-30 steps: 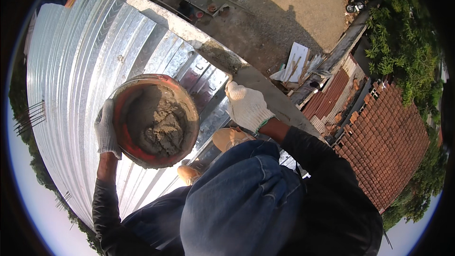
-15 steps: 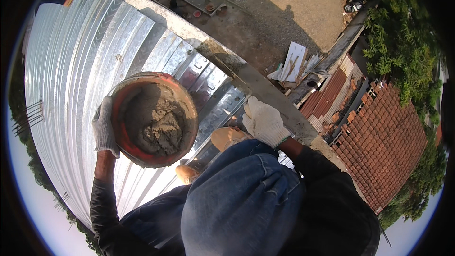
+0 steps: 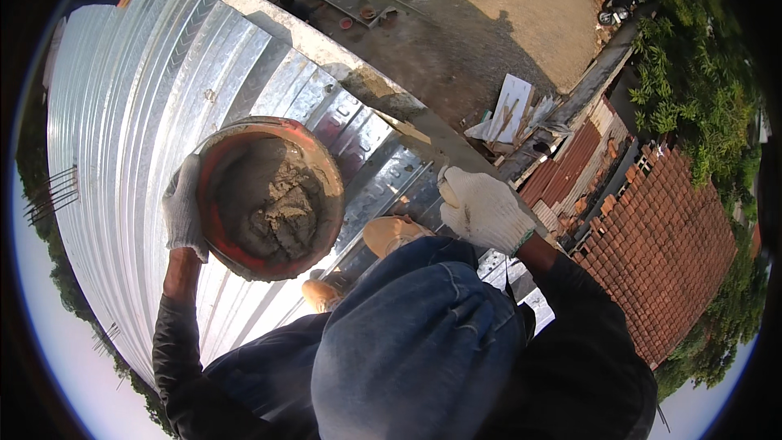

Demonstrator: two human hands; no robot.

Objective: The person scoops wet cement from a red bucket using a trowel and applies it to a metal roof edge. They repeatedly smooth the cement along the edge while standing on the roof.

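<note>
Bright ribbed metal sheets fill the left half of the view, seen from above in strong sun. A tiled roof stands well off to the right. Between them, a grey ledge runs diagonally from the upper left down towards the middle right. The person's blue trousers fill the lower middle, knees bent.

Left of centre is a round orange bucket, its mouth facing up; seen so, it has no long axis. Grey mortar lies inside, heaped towards the right of the bottom, the side nearer the right hand.

Both hands wear pale knitted gloves. The left hand is curled against the bucket's left side and appears to bear it; its fingertips are hidden. The right hand is well apart from the bucket, which lies to its left and about level with it. That hand is nearer the ledge, just beside its edge.

Two tan boots show between bucket and right hand, lower down.

Smallest is a handle, with the right fingers closed round it. It points up and slightly left; what it belongs to cannot be made out clearly.
</note>
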